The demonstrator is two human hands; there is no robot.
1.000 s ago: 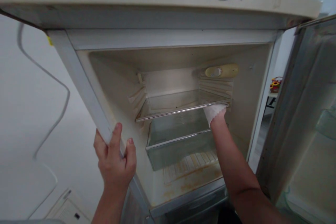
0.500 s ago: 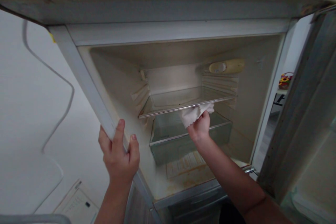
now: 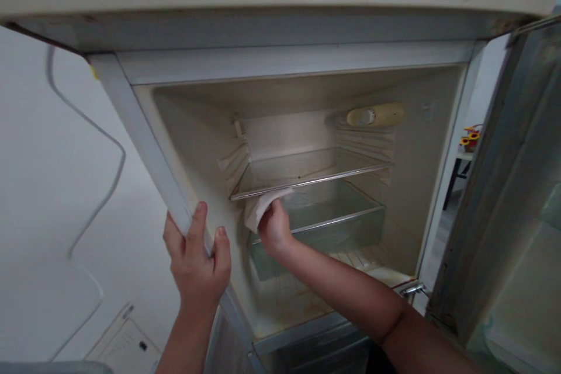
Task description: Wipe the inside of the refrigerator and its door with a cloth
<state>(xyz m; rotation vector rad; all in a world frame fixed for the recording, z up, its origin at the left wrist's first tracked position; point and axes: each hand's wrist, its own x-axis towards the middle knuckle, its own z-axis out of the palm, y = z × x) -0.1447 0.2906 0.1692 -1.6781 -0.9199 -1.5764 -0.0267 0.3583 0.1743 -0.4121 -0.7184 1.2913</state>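
My right hand (image 3: pixel 275 229) is closed on a white wiping cloth (image 3: pixel 256 211) inside the open refrigerator (image 3: pixel 307 52). The cloth is just beneath the front left of the glass shelf (image 3: pixel 315 165), over the left side of the clear drawer (image 3: pixel 324 239). Some of the cloth is hidden by my fingers, and I cannot tell exactly which surface it presses. My left hand (image 3: pixel 197 263) grips the left edge of the refrigerator frame (image 3: pixel 149 134), fingers bent over it and thumb on the inner side.
The refrigerator door (image 3: pixel 491 187) stands open on the right, with a metal hinge (image 3: pixel 412 289) at the lower corner. A yellowish lamp housing (image 3: pixel 376 115) juts from the inner right wall. A grey cable (image 3: pixel 105 128) runs down the white wall at left. Brown stains mark the compartment floor (image 3: pixel 302 304).
My right hand has moved left with the cloth, from under the shelf's middle to near its left end. The left hand keeps its grip on the frame. The view has shifted slightly.
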